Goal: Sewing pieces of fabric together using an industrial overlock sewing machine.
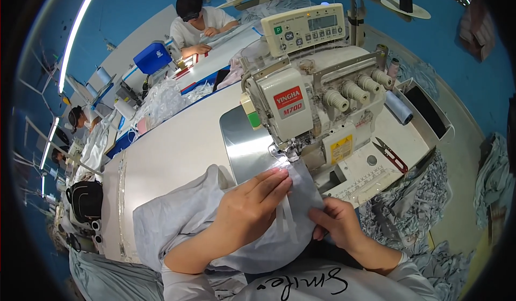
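A pale grey-blue fabric piece (177,215) lies on the white sewing table (172,150), its far end under the presser foot of a cream overlock sewing machine (317,97). My left hand (250,201) lies flat on the fabric, fingers pointing toward the needle area. My right hand (337,221) pinches the fabric's right edge just below the machine bed. A thin white strip (286,218) runs across the cloth between my hands.
Red-handled thread snips (391,155) lie on the machine's right extension plate. Heaps of grey fabric offcuts (414,209) sit to the right and below. Other workers sit at tables at the back (196,22) and far left (80,118). A blue box (153,56) stands at the back.
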`<state>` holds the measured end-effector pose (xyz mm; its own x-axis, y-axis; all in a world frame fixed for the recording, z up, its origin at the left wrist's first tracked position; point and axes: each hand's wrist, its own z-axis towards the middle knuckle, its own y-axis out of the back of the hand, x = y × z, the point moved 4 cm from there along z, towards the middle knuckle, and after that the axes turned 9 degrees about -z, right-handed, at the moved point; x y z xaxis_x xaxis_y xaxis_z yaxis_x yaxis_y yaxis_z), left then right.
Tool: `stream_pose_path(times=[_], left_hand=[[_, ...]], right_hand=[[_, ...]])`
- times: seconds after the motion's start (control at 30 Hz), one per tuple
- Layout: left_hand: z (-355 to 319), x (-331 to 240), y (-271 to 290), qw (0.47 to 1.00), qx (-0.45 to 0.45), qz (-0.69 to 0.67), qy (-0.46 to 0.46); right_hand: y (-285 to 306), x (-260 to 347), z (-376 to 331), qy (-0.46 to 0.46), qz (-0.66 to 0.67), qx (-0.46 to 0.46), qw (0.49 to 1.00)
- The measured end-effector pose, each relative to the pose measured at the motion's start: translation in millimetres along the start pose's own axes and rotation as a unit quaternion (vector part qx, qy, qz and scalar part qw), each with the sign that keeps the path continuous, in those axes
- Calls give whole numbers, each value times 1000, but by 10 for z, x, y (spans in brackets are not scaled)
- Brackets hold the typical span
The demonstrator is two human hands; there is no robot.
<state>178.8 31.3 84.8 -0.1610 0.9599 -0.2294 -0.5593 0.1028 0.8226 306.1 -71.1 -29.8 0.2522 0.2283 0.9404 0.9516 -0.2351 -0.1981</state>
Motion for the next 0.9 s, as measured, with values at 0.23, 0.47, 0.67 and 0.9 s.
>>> stream_pose_path(times=[0.23,0.47,0.67,0.9], left_hand=[[86,44,-48,1000,15,9,11],[97,42,-51,999,23,8,23],[94,110,-49,998,30,-4,45],[224,380,24,998,-10,14,63]], right_hand=[[101,120,48,37,28,6,999],[102,147,60,31,20,19,999],[97,153,74,33,19,26,999],[48,330,198,19,42,41,998]])
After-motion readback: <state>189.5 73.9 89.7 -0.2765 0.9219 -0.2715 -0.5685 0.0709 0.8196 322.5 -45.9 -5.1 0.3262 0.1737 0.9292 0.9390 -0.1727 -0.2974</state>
